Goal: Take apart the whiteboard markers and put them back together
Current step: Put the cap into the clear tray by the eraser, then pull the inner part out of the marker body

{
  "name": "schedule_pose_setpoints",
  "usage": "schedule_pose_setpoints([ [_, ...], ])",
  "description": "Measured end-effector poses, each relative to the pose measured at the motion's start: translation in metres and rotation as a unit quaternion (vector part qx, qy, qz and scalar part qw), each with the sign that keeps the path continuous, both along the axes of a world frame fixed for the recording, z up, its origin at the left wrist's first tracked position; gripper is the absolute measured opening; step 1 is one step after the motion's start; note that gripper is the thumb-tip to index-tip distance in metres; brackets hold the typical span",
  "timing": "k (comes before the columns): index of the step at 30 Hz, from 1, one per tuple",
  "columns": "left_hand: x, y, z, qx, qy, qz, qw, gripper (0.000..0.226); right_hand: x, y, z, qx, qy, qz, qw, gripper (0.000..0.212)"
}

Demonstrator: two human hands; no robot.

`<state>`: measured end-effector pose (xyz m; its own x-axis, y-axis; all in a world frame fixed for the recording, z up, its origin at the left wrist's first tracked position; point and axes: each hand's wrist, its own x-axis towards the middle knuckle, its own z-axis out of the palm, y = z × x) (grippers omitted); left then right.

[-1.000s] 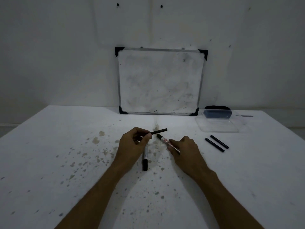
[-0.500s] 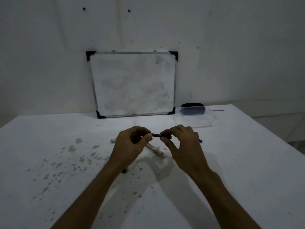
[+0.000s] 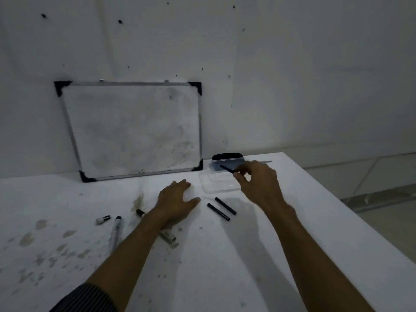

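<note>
The light is dim and the view grainy, so print on the marker parts cannot be read. The left forearm crosses one marker barrel (image 3: 167, 237), hiding its middle: only a dark tip beyond the wrist and a pale open end nearer the camera show, its long axis running from far-left to near-right on the desk (image 3: 225, 266). The left hand (image 3: 177, 202) lies flat on the desk, fingers spread, grasping nothing. The right hand (image 3: 258, 180) is raised over a clear plastic tray (image 3: 216, 188), pinching a thin black ink stick (image 3: 227, 168) between thumb and fingertips; the stick points away to the far left, its near end hidden in the fingers. Two more black sticks (image 3: 221, 208) lie side by side, just apart, between the hands, slanting from far-left to near-right. Left of the forearm a second grey barrel (image 3: 116, 230) lies nearly lengthwise toward the camera, dark tip away, beside a short pale cap (image 3: 102, 220). A smudged whiteboard (image 3: 132, 131) leans on the wall; a dark eraser (image 3: 227, 156) sits behind the tray.
</note>
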<state>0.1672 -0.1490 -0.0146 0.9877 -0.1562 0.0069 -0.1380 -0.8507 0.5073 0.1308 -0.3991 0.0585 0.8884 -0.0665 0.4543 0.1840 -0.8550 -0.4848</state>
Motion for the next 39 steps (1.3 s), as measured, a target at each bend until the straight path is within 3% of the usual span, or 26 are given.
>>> schedule_pose_setpoints([
  [7,0.002,0.005,-0.006,0.029,0.006,-0.019,0.999,0.078,0.109,0.000,0.006,-0.216,0.142,-0.002,0.966,0.027],
  [11,0.002,0.005,-0.006,0.008,0.008,-0.014,1.000,0.079,0.133,0.013,-0.012,-0.241,0.203,-0.005,0.949,0.029],
  [18,0.004,0.008,-0.006,-0.032,0.033,0.003,0.999,0.088,0.124,0.013,-0.010,-0.158,0.234,0.016,0.959,0.022],
  [20,0.005,0.012,-0.001,-0.049,0.046,0.008,0.998,0.090,0.102,0.019,0.000,-0.111,0.190,0.022,0.975,0.020],
  [23,0.006,0.020,0.018,-0.082,0.089,-0.013,0.993,0.076,0.046,0.043,0.007,-0.014,0.076,0.053,0.996,0.016],
  [26,-0.001,0.023,0.041,-0.130,0.083,-0.004,0.988,0.055,-0.013,0.075,-0.005,0.031,0.088,0.098,0.991,0.018],
  [31,-0.039,0.043,0.056,-0.233,0.024,0.016,0.972,0.032,-0.073,0.118,-0.040,-0.004,0.157,0.140,0.978,0.039],
  [34,-0.070,0.063,0.056,-0.228,-0.022,0.015,0.973,0.031,-0.086,0.138,-0.052,0.006,0.177,0.158,0.971,0.050],
  [39,-0.115,0.080,0.033,-0.176,-0.158,0.000,0.972,0.032,-0.095,0.141,-0.061,0.008,0.138,0.166,0.976,0.029],
])
